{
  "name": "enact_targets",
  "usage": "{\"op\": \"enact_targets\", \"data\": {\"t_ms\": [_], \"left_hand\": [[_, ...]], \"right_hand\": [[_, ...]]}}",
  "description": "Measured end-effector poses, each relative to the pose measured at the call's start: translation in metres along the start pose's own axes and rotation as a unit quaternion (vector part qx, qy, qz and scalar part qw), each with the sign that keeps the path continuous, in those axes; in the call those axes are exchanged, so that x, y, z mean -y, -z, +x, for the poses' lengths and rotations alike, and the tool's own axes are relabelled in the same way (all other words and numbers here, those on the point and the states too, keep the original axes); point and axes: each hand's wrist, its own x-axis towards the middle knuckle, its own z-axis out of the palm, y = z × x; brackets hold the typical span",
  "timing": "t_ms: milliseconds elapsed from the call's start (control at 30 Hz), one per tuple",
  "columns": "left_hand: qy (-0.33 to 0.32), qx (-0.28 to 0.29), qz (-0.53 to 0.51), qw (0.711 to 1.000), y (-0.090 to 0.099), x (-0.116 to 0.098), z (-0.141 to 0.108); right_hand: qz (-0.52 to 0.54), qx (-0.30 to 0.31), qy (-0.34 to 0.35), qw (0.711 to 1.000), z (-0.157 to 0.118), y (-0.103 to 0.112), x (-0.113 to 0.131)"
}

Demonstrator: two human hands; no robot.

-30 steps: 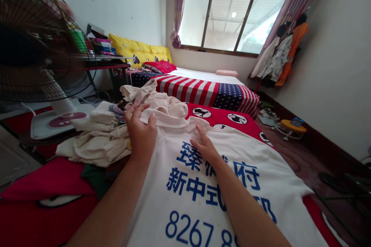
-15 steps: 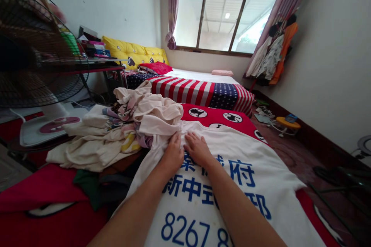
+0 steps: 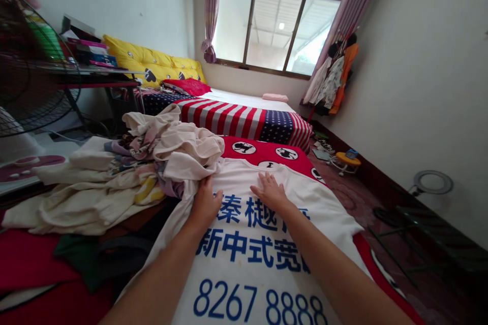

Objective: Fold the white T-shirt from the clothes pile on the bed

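Observation:
A white T-shirt (image 3: 244, 277) with blue characters and digits lies spread out on a red cloth (image 3: 263, 150) printed with white ovals. My left hand (image 3: 206, 200) rests on the shirt's upper left part, beside the heap of clothes, its fingers stretched and the thumb apart. Flat on the shirt's upper middle, just below the neckline, lies my right hand (image 3: 270, 193) with its fingers spread. Neither hand grips the fabric. The crumpled heap of pale clothes (image 3: 186, 142) touches the shirt's left shoulder.
A fan (image 3: 34, 71) stands at the left, near a desk (image 3: 110, 78) with boxes on it. Beyond is a bed with a striped, starred cover (image 3: 224, 114). Clothes (image 3: 331, 81) hang by the window. A yellow stool (image 3: 347, 159) and a ring light (image 3: 433, 183) are at the right.
My hands have moved apart on the shirt: the left toward its left edge, the right toward its middle. More of the lettering shows. The view has turned slightly right.

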Motion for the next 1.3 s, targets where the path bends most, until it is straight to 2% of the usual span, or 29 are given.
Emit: {"op": "enact_targets", "data": {"t_ms": [67, 167, 200, 300, 367, 433, 500, 567, 600, 633, 667, 700, 767, 800, 833, 933, 1000, 1133, 1233, 1300], "left_hand": [[0.006, -0.016, -0.007, 1.0, -0.002, 0.0, 0.0], [0.01, -0.028, -0.012, 0.999, -0.005, 0.0, -0.001], [0.009, -0.029, -0.013, 0.999, -0.005, 0.0, -0.001], [0.005, -0.026, -0.013, 1.0, -0.006, -0.001, -0.001], [0.001, -0.024, -0.014, 1.0, -0.006, -0.001, -0.001], [-0.004, -0.023, -0.016, 1.0, -0.006, -0.002, -0.002], [-0.008, -0.019, -0.014, 1.0, -0.005, -0.003, -0.002], [-0.013, -0.012, -0.004, 1.0, -0.004, -0.002, -0.002], [-0.015, -0.009, 0.001, 1.0, -0.004, -0.002, -0.002], [-0.018, -0.008, 0.005, 1.0, -0.004, -0.001, -0.002], [-0.024, -0.006, 0.009, 1.0, -0.004, 0.0, -0.003], [-0.032, -0.001, 0.014, 0.999, -0.004, 0.001, -0.003], [-0.057, 0.017, 0.035, 0.998, -0.005, 0.003, -0.004], [-0.074, 0.034, 0.054, 0.995, -0.006, 0.003, -0.006], [-0.092, 0.057, 0.08, 0.991, -0.007, 0.002, -0.008], [-0.122, 0.132, 0.183, 0.966, -0.007, -0.004, -0.012], [-0.11, 0.187, 0.252, 0.943, -0.004, -0.014, -0.012], [-0.057, 0.304, 0.331, 0.892, -0.003, -0.048, 0.001], [-0.082, 0.324, 0.323, 0.886, -0.017, -0.068, 0.014], [-0.113, 0.328, 0.299, 0.889, -0.032, -0.071, 0.025]], "right_hand": [[0.002, 0.001, 0.056, 0.998, -0.027, 0.001, -0.012], [-0.049, -0.005, 0.109, 0.993, -0.069, -0.001, -0.059], [-0.083, -0.005, 0.093, 0.992, -0.08, 0.0, -0.082], [-0.177, -0.051, -0.088, 0.979, -0.1, 0.007, -0.143], [-0.212, -0.059, -0.165, 0.961, -0.104, 0.014, -0.161], [-0.228, -0.056, -0.208, 0.949, -0.103, 0.02, -0.155], [-0.221, -0.069, -0.186, 0.955, -0.098, 0.023, -0.134], [-0.178, -0.059, -0.051, 0.981, -0.091, 0.024, -0.116], [-0.15, -0.04, 0.025, 0.988, -0.087, 0.024, -0.112], [-0.128, -0.02, 0.07, 0.989, -0.081, 0.025, -0.111], [-0.117, -0.007, 0.07, 0.991, -0.075, 0.026, -0.115], [-0.118, -0.007, 0.022, 0.993, -0.068, 0.028, -0.121], [-0.139, -0.044, -0.138, 0.98, -0.053, 0.032, -0.132], [-0.15, -0.068, -0.191, 0.968, -0.046, 0.033, -0.135], [-0.16, -0.085, -0.204, 0.962, -0.039, 0.032, -0.134], [-0.156, -0.084, -0.087, 0.98, -0.027, 0.022, -0.117], [-0.136, -0.062, -0.033, 0.988, -0.026, 0.012, -0.102], [-0.13, -0.065, -0.037, 0.989, -0.028, 0.0, -0.092], [-0.127, -0.062, -0.033, 0.989, -0.029, 0.0, -0.097], [-0.123, -0.062, -0.03, 0.99, -0.028, 0.001, -0.1]]}}
